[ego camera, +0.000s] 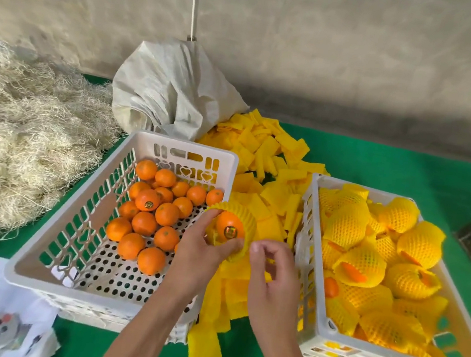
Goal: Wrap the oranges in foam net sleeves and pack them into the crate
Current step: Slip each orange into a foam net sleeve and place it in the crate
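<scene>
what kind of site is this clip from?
Probably a small fruit-packing station, not a kitchen: a white crate of bare oranges, a second crate of net-wrapped ones, and a heap of yellow foam sleeves on green matting against a bare wall.

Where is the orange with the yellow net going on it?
In the middle, between the two crates: the left hand holds the orange above the sleeve pile.
</scene>
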{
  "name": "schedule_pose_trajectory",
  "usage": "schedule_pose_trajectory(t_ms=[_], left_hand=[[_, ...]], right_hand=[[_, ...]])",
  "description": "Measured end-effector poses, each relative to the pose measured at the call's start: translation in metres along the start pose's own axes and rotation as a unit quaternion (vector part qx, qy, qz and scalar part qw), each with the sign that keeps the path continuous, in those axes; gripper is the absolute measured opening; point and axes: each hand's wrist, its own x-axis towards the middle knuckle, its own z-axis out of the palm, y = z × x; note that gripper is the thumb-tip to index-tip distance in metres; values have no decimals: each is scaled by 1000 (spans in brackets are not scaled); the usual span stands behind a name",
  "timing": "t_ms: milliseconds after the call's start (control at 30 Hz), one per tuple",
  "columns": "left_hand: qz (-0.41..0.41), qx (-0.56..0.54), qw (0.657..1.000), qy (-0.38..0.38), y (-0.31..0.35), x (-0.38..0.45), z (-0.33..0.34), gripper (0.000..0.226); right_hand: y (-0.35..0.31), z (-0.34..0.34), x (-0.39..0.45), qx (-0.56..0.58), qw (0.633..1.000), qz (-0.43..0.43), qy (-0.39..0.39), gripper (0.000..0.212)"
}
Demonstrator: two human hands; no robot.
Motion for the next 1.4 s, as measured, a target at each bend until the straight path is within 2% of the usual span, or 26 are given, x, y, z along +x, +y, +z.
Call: schedule_pose_trajectory(t_ms=[33, 100, 200, 267, 433, 600, 667, 767, 833, 900, 1067, 1233, 1333, 1400], left_hand=[[23, 6, 1000, -17, 1, -1, 1, 48], [73, 21, 996, -55, 5, -5, 4, 41], [109, 82, 986, -93, 14, -13, 13, 47], [112, 78, 985, -103, 18, -19, 19, 44], [124, -50, 983, -127, 20, -33, 43, 34], [49, -133, 973, -183, 19, -36, 98, 32], [21, -140, 965, -220, 20, -36, 127, 36], [31, -63, 963, -259, 22, -32, 161, 54], [59, -33, 966, -249, 23, -28, 171, 52], [66, -47, 971, -226, 21, -21, 171, 45], [88, -37, 982, -160, 9, -4, 130, 33], [126, 88, 986, -66, -11, 16, 53, 30], [133, 155, 979, -22, -31, 28, 6, 32], [95, 204, 974, -19, -53, 38, -21, 34]], right_hand=[[2, -1, 3, 0, 1000, 9, 11, 14], [4, -3, 10, 19, 998, 52, -25, 39], [10, -8, 16, 28, 995, 69, -71, 60], [14, -16, 19, 4, 998, 55, -43, 58], [25, -45, 19, -103, 993, -17, 58, 54], [37, -85, 21, -177, 974, -58, 126, 56], [44, -101, 19, -226, 960, -56, 156, 61], [58, -127, 14, -291, 938, -37, 188, 46], [67, -138, 8, -291, 939, -25, 183, 41], [72, -141, 6, -281, 945, -19, 168, 40], [66, -110, 15, -252, 959, -50, 120, 29], [49, -55, 18, -189, 982, -14, -14, 31], [58, -22, 18, -214, 973, 10, -82, 37], [72, -1, 20, -257, 959, 31, -111, 43]])
